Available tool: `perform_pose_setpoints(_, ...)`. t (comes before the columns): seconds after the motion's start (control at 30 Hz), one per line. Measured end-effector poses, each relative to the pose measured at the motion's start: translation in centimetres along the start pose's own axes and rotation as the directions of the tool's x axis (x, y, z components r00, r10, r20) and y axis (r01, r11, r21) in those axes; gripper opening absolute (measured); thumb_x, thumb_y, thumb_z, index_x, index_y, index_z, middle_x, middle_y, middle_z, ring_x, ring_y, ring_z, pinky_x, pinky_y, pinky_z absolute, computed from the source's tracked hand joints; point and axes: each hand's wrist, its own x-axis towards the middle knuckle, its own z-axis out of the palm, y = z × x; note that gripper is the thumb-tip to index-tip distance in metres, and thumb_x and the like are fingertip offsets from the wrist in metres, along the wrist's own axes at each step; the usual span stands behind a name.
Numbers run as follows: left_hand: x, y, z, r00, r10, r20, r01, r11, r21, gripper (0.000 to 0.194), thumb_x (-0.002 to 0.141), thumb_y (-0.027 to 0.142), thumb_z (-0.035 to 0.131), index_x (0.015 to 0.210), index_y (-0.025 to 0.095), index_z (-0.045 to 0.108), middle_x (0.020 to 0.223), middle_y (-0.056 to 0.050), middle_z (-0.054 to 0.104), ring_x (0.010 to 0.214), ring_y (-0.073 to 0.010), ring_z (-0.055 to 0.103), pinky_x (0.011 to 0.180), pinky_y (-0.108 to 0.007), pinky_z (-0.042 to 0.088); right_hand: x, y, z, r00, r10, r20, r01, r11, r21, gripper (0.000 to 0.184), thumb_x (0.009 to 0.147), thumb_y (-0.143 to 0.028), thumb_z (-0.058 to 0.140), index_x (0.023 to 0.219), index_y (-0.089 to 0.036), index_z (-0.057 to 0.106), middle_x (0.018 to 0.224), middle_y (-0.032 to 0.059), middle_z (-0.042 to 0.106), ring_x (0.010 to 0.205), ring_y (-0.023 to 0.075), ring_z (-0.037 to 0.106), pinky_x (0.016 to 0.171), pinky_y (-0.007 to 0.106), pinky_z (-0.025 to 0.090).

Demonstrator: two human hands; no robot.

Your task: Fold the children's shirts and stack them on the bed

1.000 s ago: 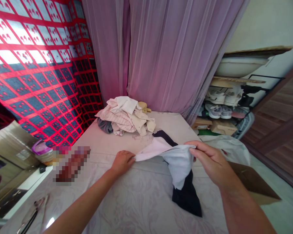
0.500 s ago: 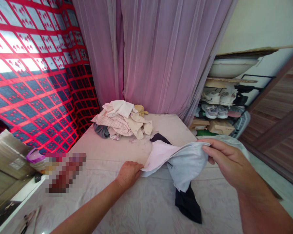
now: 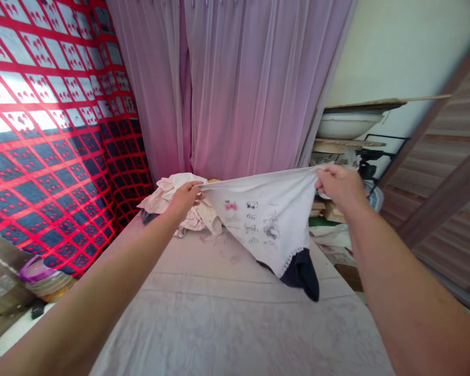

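A white garment point(image 3: 264, 219) with small printed figures and a dark navy lower part hangs stretched in the air above the bed point(image 3: 227, 318). My left hand point(image 3: 186, 196) is closed on its left top corner. My right hand point(image 3: 337, 185) is closed on its right top corner. The cloth is pulled taut between the two hands, and its dark end dangles just above the pale patterned sheet.
A heap of crumpled clothes point(image 3: 172, 201) lies at the bed's far end, before a mauve curtain point(image 3: 235, 83). A red and blue grid curtain point(image 3: 43, 130) hangs left. A shelf with a basin point(image 3: 347, 125) stands right. A purple-lidded container point(image 3: 37, 271) sits low left.
Both hands have risen from the bed and moved apart, lifting the garment and spreading it flat in the air. The camera has tilted up.
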Motion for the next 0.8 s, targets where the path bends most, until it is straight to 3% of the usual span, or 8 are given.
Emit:
perform_pose_setpoints(0.13, -0.9, 5.2, -1.2, 0.931, 0.358, -0.076, -0.364, 0.927, -0.095, 0.029, 0.08, 0.025, 0.052, 0.106, 0.019, 0.062, 0.09, -0.003, 0.067, 0.08, -0.0125, 0.064, 0.063, -0.021, 0.048, -0.8, -2.4, -2.5, 0.982, 0.175, -0.066, -0.125, 0.876, 0.466, 0.027, 0.079, -0.026, 0.051, 0.102, -0.017, 0.062, 0.096, 0.0129, 0.068, 0.073, 0.0163, 0.062, 0.057, 0.027, 0.045)
perform_pose_setpoints(0.27, -5.5, 5.0, -2.9, 0.852, 0.516, -0.087, -0.518, 0.855, 0.002, 0.024, 0.077, 0.028, 0.055, 0.096, 0.017, 0.066, 0.086, -0.001, 0.066, 0.075, -0.0111, 0.058, 0.065, -0.021, 0.047, -4.9, 0.1, -2.3, 0.971, 0.222, -0.089, -0.122, 0.781, 0.612, 0.017, 0.069, -0.024, 0.058, 0.084, -0.02, 0.064, 0.077, 0.0059, 0.068, 0.075, 0.0193, 0.063, 0.06, 0.03, 0.049)
perform_pose_setpoints(0.4, -11.3, -1.3, -3.4, 0.935, 0.321, 0.149, -0.334, 0.94, 0.071, 0.022, 0.075, 0.035, 0.054, 0.081, 0.016, 0.066, 0.063, 0.003, 0.058, 0.059, -0.0095, 0.05, 0.057, -0.02, 0.042, -11.3, 5.5, 0.4, 0.946, 0.325, 0.001, -0.276, 0.801, 0.532, 0.022, 0.068, -0.037, 0.058, 0.072, -0.017, 0.063, 0.065, 0.0003, 0.062, 0.055, 0.0137, 0.055, 0.053, 0.026, 0.045)
perform_pose_setpoints(0.47, -13.9, -5.4, -2.8, 0.934, 0.118, 0.336, -0.165, 0.979, 0.115, 0.025, 0.075, 0.037, 0.051, 0.075, 0.016, 0.064, 0.058, 0.003, 0.055, 0.055, -0.0094, 0.048, 0.054, -0.02, 0.039, -14.6, 7.8, 1.7, 0.928, 0.369, 0.055, -0.359, 0.845, 0.396, 0.032, 0.071, -0.046, 0.054, 0.058, -0.018, 0.058, 0.052, -0.0014, 0.054, 0.05, 0.0131, 0.049, 0.049, 0.025, 0.041)
perform_pose_setpoints(0.53, -16.2, -9.2, -1.9, 0.863, -0.089, 0.497, -0.001, 0.984, 0.178, 0.025, 0.074, 0.037, 0.048, 0.065, 0.017, 0.06, 0.052, 0.004, 0.051, 0.05, -0.0097, 0.046, 0.05, -0.021, 0.036, -17.7, 9.3, 2.6, 0.917, 0.391, 0.073, -0.397, 0.882, 0.256, 0.038, 0.073, -0.051, 0.051, 0.052, -0.019, 0.053, 0.046, -0.0025, 0.046, 0.049, 0.0135, 0.045, 0.049, 0.025, 0.037)
perform_pose_setpoints(0.63, -18.7, -12.9, -0.3, 0.752, -0.274, 0.6, 0.112, 0.95, 0.293, 0.021, 0.071, 0.031, 0.047, 0.055, 0.019, 0.052, 0.049, 0.003, 0.05, 0.048, -0.0111, 0.046, 0.048, -0.023, 0.036, -21.0, 10.9, 3.2, 0.902, 0.418, 0.111, -0.425, 0.903, 0.058, 0.043, 0.072, -0.056, 0.049, 0.048, -0.021, 0.05, 0.042, -0.0032, 0.04, 0.049, 0.0142, 0.043, 0.049, 0.024, 0.034)
perform_pose_setpoints(0.73, -19.7, -14.0, 0.6, 0.645, -0.342, 0.683, 0.095, 0.923, 0.373, 0.021, 0.069, 0.026, 0.048, 0.05, 0.019, 0.049, 0.045, 0.003, 0.049, 0.044, -0.0118, 0.046, 0.046, -0.023, 0.036, -22.8, 12.3, 3.0, 0.889, 0.443, 0.113, -0.439, 0.897, -0.058, 0.047, 0.074, -0.06, 0.045, 0.049, -0.021, 0.051, 0.044, -0.0019, 0.044, 0.052, 0.0156, 0.047, 0.051, 0.024, 0.035)
perform_pose_setpoints(0.8, -19.1, -14.1, 0.9, 0.609, -0.368, 0.702, 0.051, 0.902, 0.429, 0.019, 0.07, 0.028, 0.05, 0.055, 0.019, 0.056, 0.045, 0.003, 0.049, 0.043, -0.0123, 0.047, 0.045, -0.023, 0.036, -23.3, 13.2, 2.8, 0.889, 0.435, 0.14, -0.417, 0.898, -0.144, 0.049, 0.076, -0.061, 0.041, 0.049, -0.021, 0.051, 0.046, -0.0008, 0.047, 0.053, 0.0164, 0.048, 0.052, 0.024, 0.036)
